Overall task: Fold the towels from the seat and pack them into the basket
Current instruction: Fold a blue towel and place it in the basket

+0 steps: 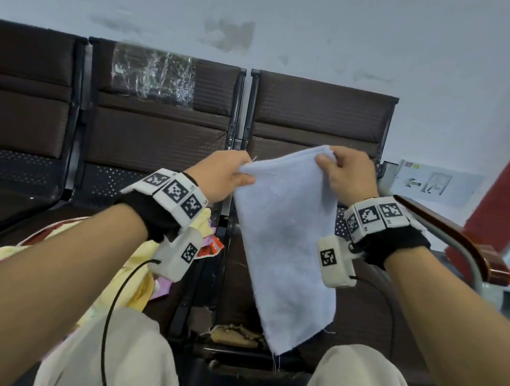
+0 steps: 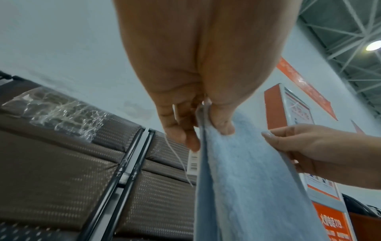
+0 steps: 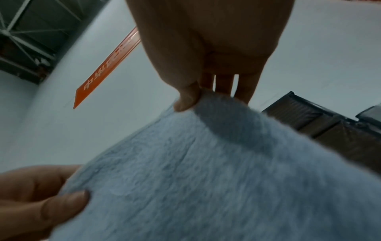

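A pale blue towel hangs doubled over in the air above the brown seat, long side down. My left hand pinches its upper left corner between thumb and fingers. My right hand pinches the upper right corner. In the left wrist view the towel drops from my left hand, and a white barcode tag dangles behind it. The right wrist view shows the towel under my right hand. No basket is in view.
A heap of yellow and pink cloths lies on the middle seat at lower left. Brown seat backs line the wall. A wooden armrest sits at the right. My knees fill the bottom edge.
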`<state>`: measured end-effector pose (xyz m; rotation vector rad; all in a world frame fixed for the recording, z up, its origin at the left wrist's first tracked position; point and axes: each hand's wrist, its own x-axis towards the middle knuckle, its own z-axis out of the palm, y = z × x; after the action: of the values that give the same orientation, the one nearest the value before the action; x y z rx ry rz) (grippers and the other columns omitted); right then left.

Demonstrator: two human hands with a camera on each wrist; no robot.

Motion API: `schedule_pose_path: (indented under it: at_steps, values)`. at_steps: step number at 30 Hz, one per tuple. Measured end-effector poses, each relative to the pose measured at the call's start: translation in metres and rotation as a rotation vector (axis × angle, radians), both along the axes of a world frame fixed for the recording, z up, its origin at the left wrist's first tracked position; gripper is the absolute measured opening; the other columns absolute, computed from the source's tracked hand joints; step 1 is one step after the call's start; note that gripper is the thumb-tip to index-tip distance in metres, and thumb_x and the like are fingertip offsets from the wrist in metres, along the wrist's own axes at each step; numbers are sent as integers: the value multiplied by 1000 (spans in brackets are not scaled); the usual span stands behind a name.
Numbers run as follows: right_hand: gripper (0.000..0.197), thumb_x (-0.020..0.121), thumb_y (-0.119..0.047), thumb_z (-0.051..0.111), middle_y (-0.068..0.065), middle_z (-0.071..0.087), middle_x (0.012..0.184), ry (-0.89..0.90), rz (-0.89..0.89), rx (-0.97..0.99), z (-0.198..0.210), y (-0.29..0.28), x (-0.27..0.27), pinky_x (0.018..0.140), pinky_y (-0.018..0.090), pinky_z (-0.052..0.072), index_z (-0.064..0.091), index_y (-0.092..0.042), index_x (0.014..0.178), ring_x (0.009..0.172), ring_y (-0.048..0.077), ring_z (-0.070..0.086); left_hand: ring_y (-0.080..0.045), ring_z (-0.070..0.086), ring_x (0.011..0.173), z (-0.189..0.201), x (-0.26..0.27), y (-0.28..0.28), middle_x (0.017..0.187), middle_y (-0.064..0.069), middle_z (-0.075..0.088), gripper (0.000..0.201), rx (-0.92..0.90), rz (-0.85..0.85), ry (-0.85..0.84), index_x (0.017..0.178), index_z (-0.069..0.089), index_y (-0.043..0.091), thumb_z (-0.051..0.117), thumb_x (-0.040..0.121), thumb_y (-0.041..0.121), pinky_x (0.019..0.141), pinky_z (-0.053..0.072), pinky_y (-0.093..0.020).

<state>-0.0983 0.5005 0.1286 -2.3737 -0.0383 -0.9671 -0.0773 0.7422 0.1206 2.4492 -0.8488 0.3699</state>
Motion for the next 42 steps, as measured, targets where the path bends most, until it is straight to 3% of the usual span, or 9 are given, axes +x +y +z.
schedule_pose_path:
  at_steps: [6, 11, 15, 20, 24, 29, 35, 37, 42]
  values:
    - [45, 88, -41, 62, 0, 47, 56, 269, -109, -138, 6, -16, 18, 53, 32, 29, 44, -14, 56, 58, 15, 45, -28, 62, 89, 5, 38, -12, 87, -9, 66, 16, -113, 163, 103, 89, 64, 5, 63, 88, 21, 74, 44, -30]
    - [33, 93, -34, 55, 10, 65, 76, 43, 12, 175, 19, -11, 30, 63, 38, 50, 53, -7, 75, 67, 25, 65, -31, 56, 96, 23, 53, -41, 101, -18, 64, 16, -426, 251, 30, 96, 60, 3, 53, 94, 17, 73, 36, -30]
    - [28, 93, -31, 56, -2, 60, 75, -109, 76, 273, 10, -12, 22, 65, 20, 47, 52, -10, 76, 74, 15, 63, -20, 49, 81, 37, 46, -49, 90, -7, 57, 14, -591, 178, -40, 96, 55, 5, 47, 97, 16, 58, 26, -23]
    - [28, 68, -16, 84, -8, 67, 76, 85, 160, 226, -17, -23, -1, 66, 21, 51, 60, -22, 81, 70, 5, 63, -20, 48, 81, 13, 35, -40, 89, -7, 55, 14, -587, 178, 39, 95, 54, 6, 45, 97, 17, 64, 29, -28]
    - [14, 76, -15, 76, -9, 62, 66, 112, 54, 97, -21, -16, -5, 62, 21, 40, 65, -25, 76, 67, 9, 57, -20, 47, 79, -14, 32, -36, 87, -10, 53, 16, -635, 187, 246, 92, 52, 8, 42, 99, 19, 70, 35, -31]
    - [20, 92, -28, 53, 11, 65, 81, 316, -7, 139, -24, 1, 6, 52, 20, 49, 56, -9, 84, 65, 28, 65, -20, 33, 55, -31, 34, -33, 63, -4, 36, 32, -602, 278, 338, 64, 35, 13, 39, 96, 13, 53, 27, -32]
    - [28, 96, -28, 45, 20, 63, 101, 439, 27, 285, -44, 6, 23, 75, 39, 58, 49, -2, 104, 77, 35, 68, -40, 59, 98, -38, 47, -32, 107, -25, 61, 22, -534, 361, 303, 101, 57, 1, 44, 96, 17, 84, 51, -45]
    - [22, 97, -27, 46, 12, 60, 103, 338, 67, 248, -48, 5, 25, 75, 22, 50, 49, -5, 99, 84, 24, 61, -39, 59, 99, -29, 50, -34, 108, -25, 60, 18, -651, 322, 344, 99, 53, 4, 43, 96, 19, 83, 52, -52]
    - [24, 97, -22, 50, 13, 62, 106, 151, 200, 346, -57, 1, 7, 90, 43, 45, 52, -3, 110, 101, 28, 57, -22, 56, 87, -17, 38, -33, 91, -9, 59, 9, -822, 118, 217, 95, 54, 13, 49, 95, 21, 80, 48, -38]
